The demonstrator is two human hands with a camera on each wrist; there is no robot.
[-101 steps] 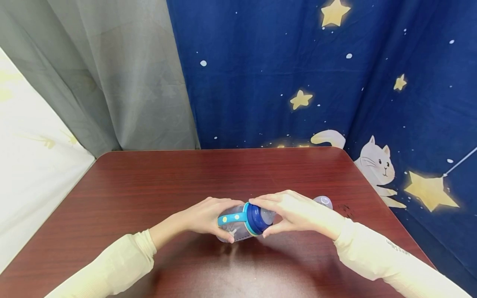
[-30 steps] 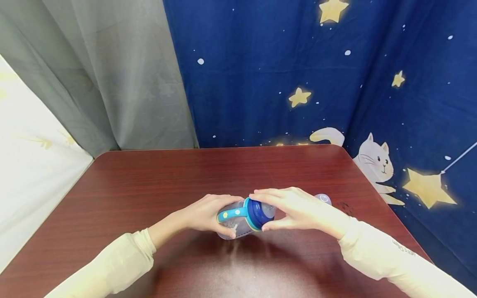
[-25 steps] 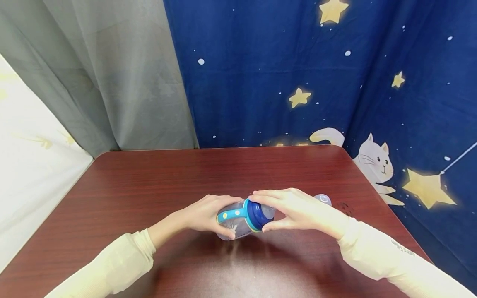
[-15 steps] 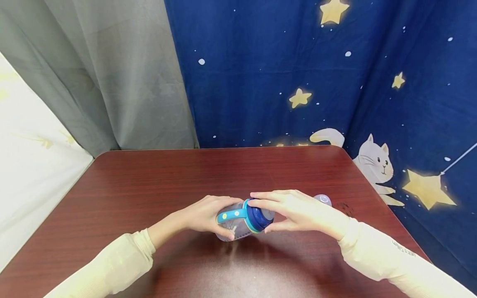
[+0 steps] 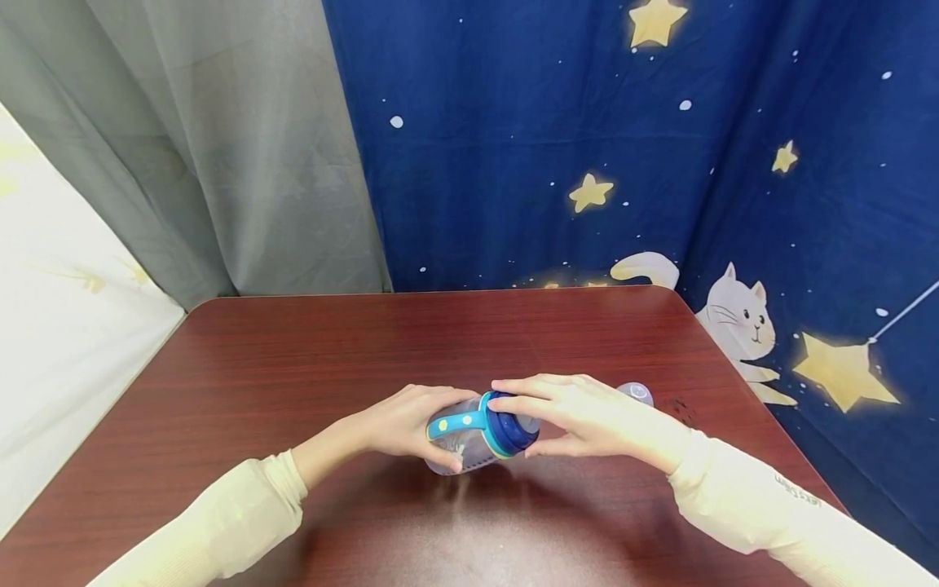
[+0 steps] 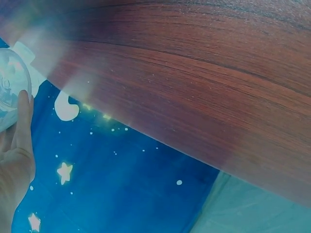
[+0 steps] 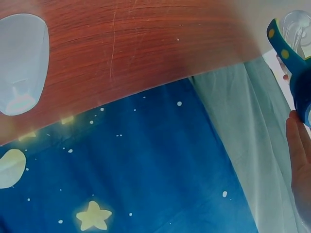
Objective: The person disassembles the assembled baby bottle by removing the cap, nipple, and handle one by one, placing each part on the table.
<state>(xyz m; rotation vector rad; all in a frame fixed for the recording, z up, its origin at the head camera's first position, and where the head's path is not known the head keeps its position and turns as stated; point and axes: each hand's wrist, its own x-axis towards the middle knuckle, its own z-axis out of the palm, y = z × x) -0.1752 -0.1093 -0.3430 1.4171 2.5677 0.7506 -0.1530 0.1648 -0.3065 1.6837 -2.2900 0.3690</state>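
Observation:
Tilted on its side over the table is a clear baby bottle [image 5: 469, 448] with a light-blue strap handle and a dark-blue screw collar [image 5: 508, 425]. My left hand [image 5: 407, 420] grips its clear body, thumb along the near side. Around the collar curl the fingers and thumb of my right hand [image 5: 575, 414]. A greyish teat shows partly at the collar, mostly hidden under that hand. In the left wrist view the bottle's clear base [image 6: 12, 87] appears against my fingers. The right wrist view has the collar [image 7: 302, 92] at my fingertips.
A translucent cap [image 5: 637, 393] stands on the table behind my right wrist; it also appears as a clear cup-shaped cap [image 7: 24, 63] in the right wrist view. Dark marks [image 5: 682, 410] lie beside it. Grey and blue curtains hang beyond the far table edge [image 5: 440, 293].
The bottle stays nearly in place in my left hand. My right fingers and thumb have shifted slightly around the collar, and less of the teat shows. The cap has not moved.

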